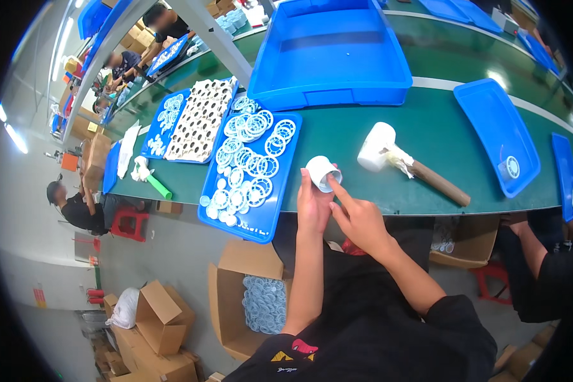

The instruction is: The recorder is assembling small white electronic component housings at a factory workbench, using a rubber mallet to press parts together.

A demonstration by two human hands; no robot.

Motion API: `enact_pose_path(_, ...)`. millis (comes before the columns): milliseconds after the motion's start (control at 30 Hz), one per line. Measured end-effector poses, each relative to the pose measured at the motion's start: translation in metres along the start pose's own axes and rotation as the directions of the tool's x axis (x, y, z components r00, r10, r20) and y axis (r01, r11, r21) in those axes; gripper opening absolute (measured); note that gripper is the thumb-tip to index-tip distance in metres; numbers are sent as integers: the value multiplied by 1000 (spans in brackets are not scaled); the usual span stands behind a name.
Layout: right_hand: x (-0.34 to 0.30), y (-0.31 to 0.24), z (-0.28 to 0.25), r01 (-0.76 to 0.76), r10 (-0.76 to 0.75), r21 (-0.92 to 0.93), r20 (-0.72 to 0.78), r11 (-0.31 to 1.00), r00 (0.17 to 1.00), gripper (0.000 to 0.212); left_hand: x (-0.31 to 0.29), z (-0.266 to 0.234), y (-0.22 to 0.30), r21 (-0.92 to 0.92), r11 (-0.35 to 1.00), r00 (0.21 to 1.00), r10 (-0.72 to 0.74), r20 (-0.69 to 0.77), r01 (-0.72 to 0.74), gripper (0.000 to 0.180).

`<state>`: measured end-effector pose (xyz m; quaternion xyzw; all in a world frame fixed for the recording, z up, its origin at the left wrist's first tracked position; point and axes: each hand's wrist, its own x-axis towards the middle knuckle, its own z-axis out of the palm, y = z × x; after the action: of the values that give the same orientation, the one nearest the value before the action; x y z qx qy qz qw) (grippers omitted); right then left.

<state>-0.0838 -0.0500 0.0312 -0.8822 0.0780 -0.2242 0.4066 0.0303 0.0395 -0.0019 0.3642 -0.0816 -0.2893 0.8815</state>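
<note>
Just past the table's near edge, my left hand (pixel 314 207) is closed around a short white hollow plastic cylinder (pixel 318 168). The cylinder is tilted, its round opening facing right and toward me. My right hand (pixel 361 219) is beside it, the index finger stretched to the opening and the thumb apart below. How deep the fingertip reaches is hard to see. To the right of the cylinder lies a mallet with a white head (pixel 376 148) and a brown handle (pixel 440 183). Left of my hands, a blue tray (pixel 275 202) holds many pale rings and small discs.
A large blue bin (pixel 331 95) stands at the back. Farther left are an off-white tray with holes (pixel 200 121) and a green-handled tool (pixel 159 186). At right, a blue tray (pixel 490 108) holds a round white part (pixel 509 167). Below stands an open carton (pixel 226 312) of discs.
</note>
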Motion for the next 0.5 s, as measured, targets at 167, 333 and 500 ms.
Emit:
enact_pose_path(167,-2,7,5,-64,74,115,-78,991,994,30,5,-4,-1,-50,999,1000,-21,-9,21,59)
enact_pose_path(333,9,-11,-13,-285,292,494,64,822,954,36,3,8,-5,16,998,998,-57,17,57,61)
enact_pose_path(500,4,-8,-6,-226,246,458,17,860,969,27,3,2,-7,-69,995,998,-67,3,67,61)
